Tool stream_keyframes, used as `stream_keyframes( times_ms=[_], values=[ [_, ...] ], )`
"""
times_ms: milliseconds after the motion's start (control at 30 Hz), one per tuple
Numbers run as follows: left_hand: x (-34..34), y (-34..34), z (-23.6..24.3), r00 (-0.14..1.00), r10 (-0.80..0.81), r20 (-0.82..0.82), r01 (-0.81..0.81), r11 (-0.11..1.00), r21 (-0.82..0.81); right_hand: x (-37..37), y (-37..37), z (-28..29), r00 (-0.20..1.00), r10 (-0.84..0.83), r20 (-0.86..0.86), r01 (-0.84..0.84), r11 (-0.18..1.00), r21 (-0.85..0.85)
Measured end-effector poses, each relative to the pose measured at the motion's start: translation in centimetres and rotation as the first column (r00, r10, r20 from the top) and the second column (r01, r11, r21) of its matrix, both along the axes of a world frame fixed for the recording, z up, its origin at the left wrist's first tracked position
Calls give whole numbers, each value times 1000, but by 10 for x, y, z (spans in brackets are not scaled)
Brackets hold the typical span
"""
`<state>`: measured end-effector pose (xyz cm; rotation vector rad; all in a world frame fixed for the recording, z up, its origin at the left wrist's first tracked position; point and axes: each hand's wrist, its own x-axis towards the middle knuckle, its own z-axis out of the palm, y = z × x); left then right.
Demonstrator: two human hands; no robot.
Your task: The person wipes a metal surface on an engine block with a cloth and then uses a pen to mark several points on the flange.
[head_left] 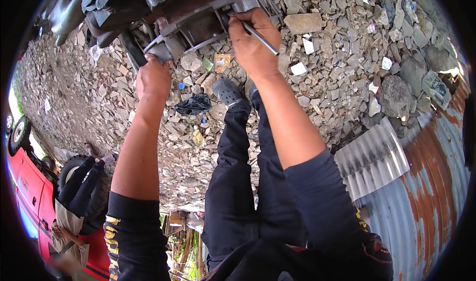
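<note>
A grey, ladder-like metal frame [196, 44] with crossbars lies along dark machinery [111, 13] at the top of the view. My right hand [254, 45] is closed round a slim silver metal rod [263, 39], whose lower end sticks out past the knuckles. The rod's other end is hidden among the frame's bars. At the frame's lower left corner, my left hand [153, 80] is closed with its fingertips on the metal edge. Beside those fingers runs a dark bar [133, 52].
Broken stones and litter cover the ground around my shoe [227, 91]. A black plastic bag [192, 104] lies beside it. Corrugated sheet [372, 159] and rusty metal [421, 196] are at right. At left, a person [72, 221] is beside a red vehicle [32, 187].
</note>
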<state>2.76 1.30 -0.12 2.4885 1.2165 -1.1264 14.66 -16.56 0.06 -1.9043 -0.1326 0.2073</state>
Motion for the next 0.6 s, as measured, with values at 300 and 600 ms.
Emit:
stream_keyframes(
  times_ms=[300, 600],
  values=[
    [2, -4, 6, 1000, 19, -12, -19, 999, 26, -14, -5, -5, 968, 66, -240, -48, 996, 81],
    [4, -5, 4, 1000, -2, -13, 2, 1000, 15, -5, -12, -16, 997, 52, -54, -48, 995, 85]
  ],
)
